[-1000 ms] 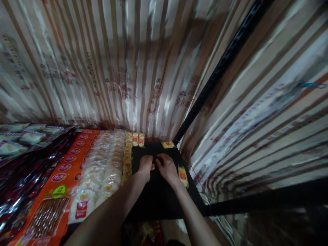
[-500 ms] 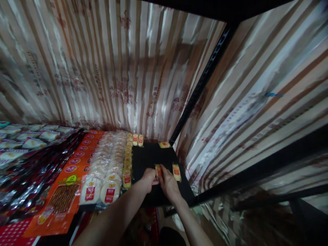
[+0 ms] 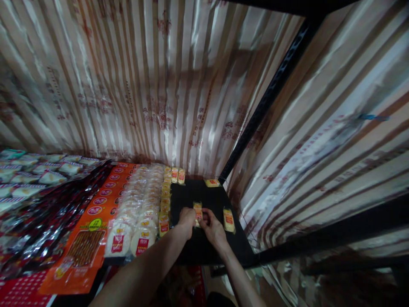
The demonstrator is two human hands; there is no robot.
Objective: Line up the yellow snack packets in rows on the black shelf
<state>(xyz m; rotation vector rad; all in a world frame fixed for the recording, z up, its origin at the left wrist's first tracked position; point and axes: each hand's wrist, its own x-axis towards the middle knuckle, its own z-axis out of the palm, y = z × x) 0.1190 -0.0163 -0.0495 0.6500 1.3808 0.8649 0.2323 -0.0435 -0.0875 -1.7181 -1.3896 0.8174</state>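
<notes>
Over the black shelf, my left hand and my right hand meet at a small yellow packaged snack with a red and orange label. The left fingers close on its left edge, while the right thumb and fingertips pinch its right side. A second yellow snack packet lies to the right of my right hand. Another yellow packet lies on its side by the back post. Two upright yellow packets stand at the back, beside a front-to-back row of yellow packets.
Left of the row lie two lines of round white wrapped crackers, then orange snack bags, dark shiny packets and white packets. A black metal post rises at the back right corner, before striped sheeting.
The view has shifted, so the shelf goods sit slightly further right. My right fingers have drawn off the packet's front, and more of its label shows between my hands.
</notes>
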